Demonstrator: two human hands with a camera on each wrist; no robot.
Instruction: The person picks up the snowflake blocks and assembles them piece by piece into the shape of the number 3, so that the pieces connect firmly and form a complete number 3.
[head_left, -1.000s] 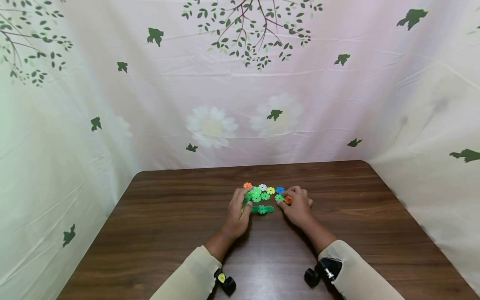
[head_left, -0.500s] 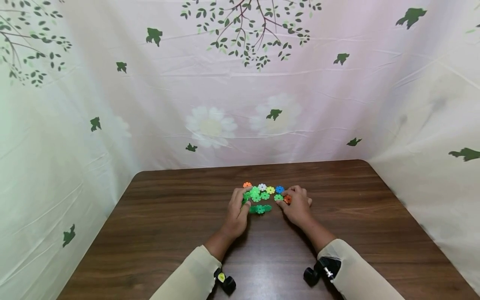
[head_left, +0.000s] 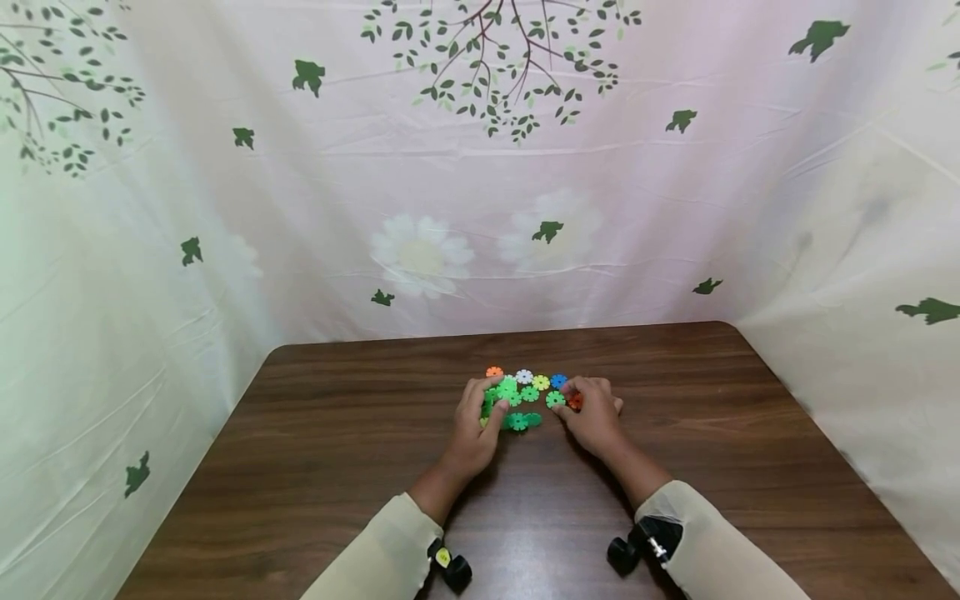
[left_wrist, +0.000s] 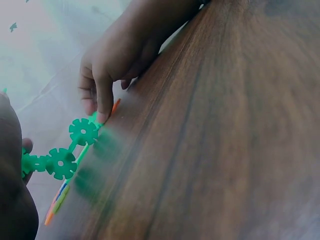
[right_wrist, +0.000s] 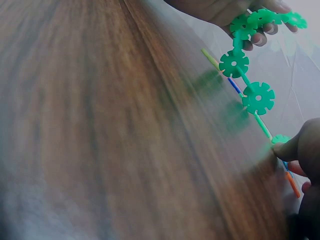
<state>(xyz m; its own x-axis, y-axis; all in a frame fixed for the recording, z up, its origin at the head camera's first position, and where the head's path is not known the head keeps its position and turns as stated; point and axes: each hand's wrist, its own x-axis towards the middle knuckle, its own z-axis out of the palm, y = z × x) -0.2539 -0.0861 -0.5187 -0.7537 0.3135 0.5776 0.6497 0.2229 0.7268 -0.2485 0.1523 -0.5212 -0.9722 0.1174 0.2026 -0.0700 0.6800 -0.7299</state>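
My left hand (head_left: 476, 423) grips one end of a chain of green notched interlocking discs (head_left: 519, 422), fingers curled round it. In the right wrist view the chain (right_wrist: 258, 98) bends down from the left hand (right_wrist: 220, 12) toward the right one, its discs set at angles to one another. My right hand (head_left: 594, 417) pinches a single green disc (head_left: 555, 399) between thumb and finger. From the right wrist, this disc (right_wrist: 281, 139) shows just at the thumb tip, its lower part hidden. Loose green discs (head_left: 529, 393) lie between the two hands.
Behind the hands lies a row of loose discs: orange (head_left: 494, 372), white (head_left: 524, 377), yellow (head_left: 541, 382) and blue (head_left: 558, 381). A red-orange disc (head_left: 575, 402) sits under the right hand's fingers. The brown wooden table (head_left: 337, 467) meets a patterned cloth (head_left: 330, 208) at its back.
The chain in the left hand has turned slightly and its free end has shifted a little left. The disc in the right hand has moved slightly left and toward me.
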